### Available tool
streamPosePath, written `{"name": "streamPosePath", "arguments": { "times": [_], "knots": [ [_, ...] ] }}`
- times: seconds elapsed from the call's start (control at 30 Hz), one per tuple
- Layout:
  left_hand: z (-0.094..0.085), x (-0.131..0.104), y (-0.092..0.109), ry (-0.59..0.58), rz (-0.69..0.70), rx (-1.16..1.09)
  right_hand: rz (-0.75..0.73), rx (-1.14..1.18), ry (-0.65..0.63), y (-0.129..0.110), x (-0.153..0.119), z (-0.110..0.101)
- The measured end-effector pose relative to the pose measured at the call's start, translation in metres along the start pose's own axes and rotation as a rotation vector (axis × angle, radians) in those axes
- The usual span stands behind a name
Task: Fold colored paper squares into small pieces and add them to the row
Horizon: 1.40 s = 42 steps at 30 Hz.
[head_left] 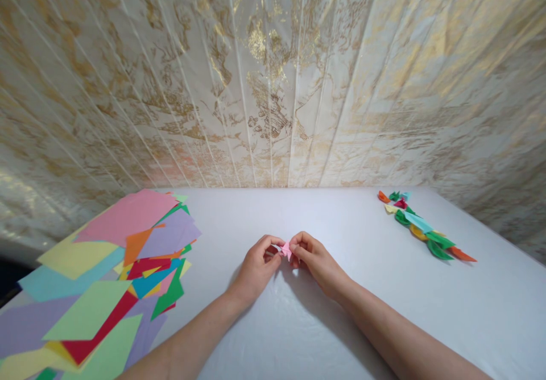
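Note:
A small folded piece of pink paper [286,250] is pinched between my two hands, just above the middle of the white table. My left hand [261,263] grips its left side with thumb and fingers closed. From the other side, my right hand [313,259] holds it in a pinch. The paper has pointed tips, one of them pointing down; my fingertips hide part of its shape.
Coloured paper sheets [98,309] lie spread in an overlapping pile on the left. Several small folded paper pieces [418,226] form a row at the far right. Behind the white table [230,209] hangs a gold-patterned curtain [264,84].

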<state>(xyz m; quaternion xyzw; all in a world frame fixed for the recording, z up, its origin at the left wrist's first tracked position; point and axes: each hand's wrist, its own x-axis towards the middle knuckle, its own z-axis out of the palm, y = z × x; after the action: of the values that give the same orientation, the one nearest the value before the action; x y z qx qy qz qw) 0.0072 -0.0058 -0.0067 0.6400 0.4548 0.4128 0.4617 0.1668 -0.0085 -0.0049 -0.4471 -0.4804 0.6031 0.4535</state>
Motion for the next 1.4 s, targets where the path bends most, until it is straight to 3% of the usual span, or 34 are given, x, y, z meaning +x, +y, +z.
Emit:
{"name": "streamPosePath", "arguments": {
  "times": [0.23, 0.6, 0.8, 1.1, 1.23, 1.4],
  "knots": [
    [-0.001, 0.003, -0.002, 0.039, -0.158, -0.124, -0.104, -0.245, -0.028, 0.001, 0.0, -0.003],
    [-0.001, 0.003, -0.003, -0.018, -0.177, -0.13, -0.249, -0.567, 0.054, 0.006, 0.001, -0.005],
    [-0.001, 0.002, -0.004, 0.026, -0.073, -0.025, -0.265, -0.637, 0.055, 0.001, -0.004, -0.001],
    [0.001, 0.001, -0.004, 0.051, -0.05, -0.017, -0.294, -0.758, 0.068, 0.003, -0.003, -0.006],
    [0.0, 0.0, -0.005, 0.108, 0.031, 0.112, -0.334, -0.849, 0.08, 0.001, -0.002, -0.009],
    [-0.003, -0.001, -0.009, 0.094, 0.091, 0.266, -0.346, -0.979, 0.045, -0.004, -0.005, -0.008]
  ]
}}
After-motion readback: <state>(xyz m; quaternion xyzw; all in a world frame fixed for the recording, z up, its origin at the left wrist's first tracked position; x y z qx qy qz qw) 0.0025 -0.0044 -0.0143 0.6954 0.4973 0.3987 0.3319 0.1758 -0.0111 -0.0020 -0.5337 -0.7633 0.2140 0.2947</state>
